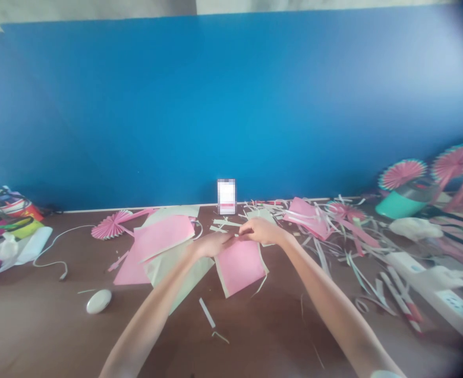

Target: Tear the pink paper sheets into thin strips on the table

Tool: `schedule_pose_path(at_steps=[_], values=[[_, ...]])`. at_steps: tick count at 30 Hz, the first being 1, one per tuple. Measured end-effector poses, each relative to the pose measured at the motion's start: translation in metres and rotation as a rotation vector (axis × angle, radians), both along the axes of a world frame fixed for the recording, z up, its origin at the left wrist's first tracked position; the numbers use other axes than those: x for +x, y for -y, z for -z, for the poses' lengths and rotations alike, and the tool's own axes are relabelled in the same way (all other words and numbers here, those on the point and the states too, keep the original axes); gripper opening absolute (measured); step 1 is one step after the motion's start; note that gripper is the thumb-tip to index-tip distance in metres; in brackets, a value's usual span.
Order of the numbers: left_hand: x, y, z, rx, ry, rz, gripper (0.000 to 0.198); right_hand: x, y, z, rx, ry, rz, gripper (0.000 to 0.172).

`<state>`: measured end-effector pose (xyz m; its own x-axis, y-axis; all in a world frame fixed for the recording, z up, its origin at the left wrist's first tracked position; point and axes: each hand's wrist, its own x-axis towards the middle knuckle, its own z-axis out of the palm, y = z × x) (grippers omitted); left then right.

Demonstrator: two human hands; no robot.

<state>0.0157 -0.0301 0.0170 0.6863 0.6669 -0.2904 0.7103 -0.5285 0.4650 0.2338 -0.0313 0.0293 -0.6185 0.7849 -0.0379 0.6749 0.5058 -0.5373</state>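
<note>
A pink paper sheet (pixel 241 269) with pale borders lies below my two hands, and a thin white strip (pixel 262 283) curls loose from its right edge. My left hand (pixel 214 243) is closed at the top left corner of the sheet, its fingertips pressed on the paper. Over the top edge, my right hand (pixel 260 231) is bent in a pinch close to the left fingertips. A small whitish bit shows between the fingertips, too blurred to name; the right fingers hide what they hold.
More pink sheets (pixel 168 236) and a pink paper fan (pixel 111 226) lie left. A phone (pixel 226 197) stands against the blue panel (pixel 216 105). A white oval object (pixel 99 301) rests front left. White strips, markers (pixel 400 299) and a power strip (pixel 432 283) crowd the right.
</note>
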Motion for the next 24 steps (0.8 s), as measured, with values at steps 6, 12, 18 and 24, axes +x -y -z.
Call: schedule_pose_path(at_steps=[6,12,18,24], values=[[0.0036,0.0025,0.0029,0.055,0.03,0.01,0.057,-0.003,-0.0011,0.0067,0.021,0.015,-0.026,0.033],[0.0047,0.0027,0.0005,0.059,0.017,0.039,0.052,-0.0007,-0.0022,0.0069,0.02,0.022,-0.058,0.034],[0.0004,0.0019,-0.0017,0.039,-0.023,0.04,0.045,0.0024,-0.0021,0.0044,0.008,0.012,-0.051,0.036],[0.003,0.0027,0.004,0.03,-0.018,0.028,0.057,-0.0039,-0.0017,0.009,0.002,0.029,-0.046,0.038]])
